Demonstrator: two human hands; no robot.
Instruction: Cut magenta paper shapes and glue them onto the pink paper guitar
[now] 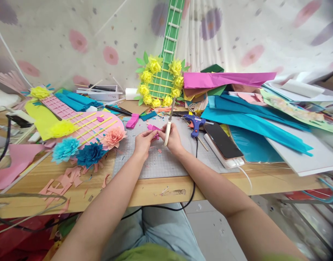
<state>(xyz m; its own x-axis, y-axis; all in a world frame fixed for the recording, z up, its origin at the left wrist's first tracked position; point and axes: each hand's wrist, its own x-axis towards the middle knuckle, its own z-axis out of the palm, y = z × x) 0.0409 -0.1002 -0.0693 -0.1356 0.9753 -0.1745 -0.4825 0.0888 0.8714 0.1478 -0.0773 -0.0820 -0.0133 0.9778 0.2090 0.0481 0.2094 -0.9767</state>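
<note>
Over the grey cutting mat (136,170), my left hand (143,143) pinches a small piece of magenta crepe paper (153,128) between thumb and fingers. My right hand (174,139) is closed around scissors (167,135) with a white handle, their blades pointing up and away from me. My right thumb and fingertips meet the left fingertips at the paper's near end. Another folded magenta paper strip (132,121) lies just beyond my left hand. Small paper scraps are scattered on the mat under both hands.
A pink paper guitar (106,122) with paper flowers lies at left; a green one (166,78) with yellow flowers leans at the back. Right of my hands are a blue glue gun (195,124), a phone (223,140) and blue crepe paper (253,127). A black cable (194,185) crosses the table's front edge.
</note>
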